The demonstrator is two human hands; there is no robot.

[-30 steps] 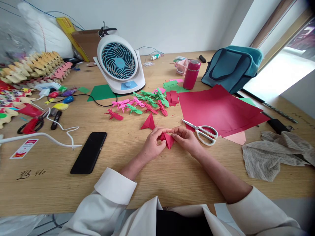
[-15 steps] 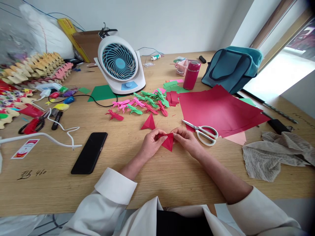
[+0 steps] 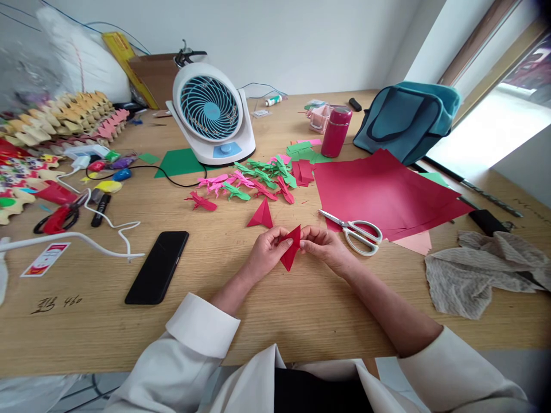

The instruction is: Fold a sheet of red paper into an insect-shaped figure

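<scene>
Between my hands is a small folded piece of red paper (image 3: 291, 252), pointed at top and bottom. My left hand (image 3: 269, 250) pinches its left side with thumb and fingers. My right hand (image 3: 323, 246) is closed on its right edge, thumb toward me; the fingertips behind the paper are hidden. Just beyond the left hand a red folded paper triangle (image 3: 260, 214) lies on the table. Farther back is a pile of small folded paper figures (image 3: 262, 175) in green, pink and red. White-handled scissors (image 3: 361, 234) lie partly open to the right of my right hand.
Large red paper sheets (image 3: 383, 192) lie at right, near a red flask (image 3: 336, 133) and a blue bag (image 3: 404, 120). A white fan (image 3: 210, 112) stands at the back. A black phone (image 3: 157, 267) lies left; a crumpled cloth (image 3: 477, 269) lies far right.
The red paper between my hands has turned from a broad, flat-topped triangle to a narrower shape with a point standing up. Both hands have stayed almost in place.
</scene>
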